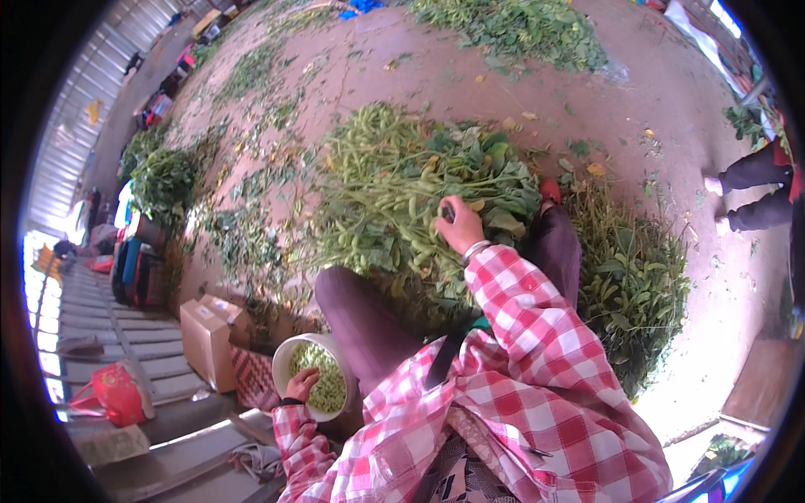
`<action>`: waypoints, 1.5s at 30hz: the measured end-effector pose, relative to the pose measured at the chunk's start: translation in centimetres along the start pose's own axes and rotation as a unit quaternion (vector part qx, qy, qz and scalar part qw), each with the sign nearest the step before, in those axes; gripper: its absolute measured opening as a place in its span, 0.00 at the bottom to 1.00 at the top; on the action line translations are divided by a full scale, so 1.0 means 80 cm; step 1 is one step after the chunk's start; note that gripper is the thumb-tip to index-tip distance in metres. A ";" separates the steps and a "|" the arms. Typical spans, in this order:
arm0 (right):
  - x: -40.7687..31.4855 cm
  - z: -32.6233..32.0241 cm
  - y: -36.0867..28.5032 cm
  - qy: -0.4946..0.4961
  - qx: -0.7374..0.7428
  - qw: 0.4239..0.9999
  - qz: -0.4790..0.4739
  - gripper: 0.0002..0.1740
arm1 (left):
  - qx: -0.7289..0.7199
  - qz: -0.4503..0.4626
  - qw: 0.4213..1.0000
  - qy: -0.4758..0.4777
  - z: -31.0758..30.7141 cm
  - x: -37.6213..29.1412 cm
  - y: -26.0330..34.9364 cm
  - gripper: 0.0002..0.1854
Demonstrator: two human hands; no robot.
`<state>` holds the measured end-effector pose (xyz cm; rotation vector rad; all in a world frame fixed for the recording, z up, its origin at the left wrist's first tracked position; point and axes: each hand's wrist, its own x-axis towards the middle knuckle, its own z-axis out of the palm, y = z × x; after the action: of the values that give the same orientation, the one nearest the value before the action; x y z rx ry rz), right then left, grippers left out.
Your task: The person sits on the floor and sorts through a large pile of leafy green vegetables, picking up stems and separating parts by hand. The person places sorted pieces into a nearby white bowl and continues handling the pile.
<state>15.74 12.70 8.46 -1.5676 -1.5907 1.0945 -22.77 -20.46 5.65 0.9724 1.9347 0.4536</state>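
A heap of green bean plants with pods (402, 188) lies on the floor before me. Over its near right part is my right hand (462, 223), with bent fingers among the stems and a small dark object at the fingers; its grip cannot be made out. My left hand (303, 385) is at the left side of a white bucket (343, 412), above the shelled green beans (324, 380) inside. The fingers of that hand are partly bent, and whether they hold anything is unclear. The bucket stands beside my left knee.
More bean plants (635, 276) are piled right of my leg, with another heap (522, 28) farther off. Cardboard boxes (206, 342) and a woven basket (251, 377) stand left of the bucket. Loose leaves litter the floor. Another person's legs (758, 188) show at the right.
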 end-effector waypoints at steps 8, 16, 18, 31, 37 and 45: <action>-0.020 0.023 0.054 -0.029 0.153 0.985 -0.070 0.11 | -0.021 -0.015 0.992 0.123 0.021 0.030 -0.113 0.16; -0.083 0.019 0.025 -0.098 0.240 0.966 0.016 0.10 | 0.084 -0.030 0.934 0.346 -0.007 0.004 -0.029 0.09; -0.098 0.026 0.020 -0.112 0.254 0.961 0.002 0.11 | 0.013 0.057 0.920 0.388 -0.012 0.014 0.002 0.09; -0.154 0.080 0.029 -0.031 0.062 0.995 -0.069 0.11 | -0.643 -0.044 0.733 -0.220 0.234 0.118 0.246 0.10; -0.153 0.103 0.043 -0.073 0.105 0.991 -0.026 0.13 | -0.599 -0.011 0.769 -0.224 0.233 0.144 0.239 0.09; -0.141 0.105 0.036 -0.160 0.167 0.970 0.070 0.14 | -0.486 0.077 0.849 -0.193 0.217 0.185 0.237 0.09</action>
<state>10.55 0.36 3.35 -1.3397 -1.4128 1.6671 -3.87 1.72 0.31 0.4687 1.0157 1.0974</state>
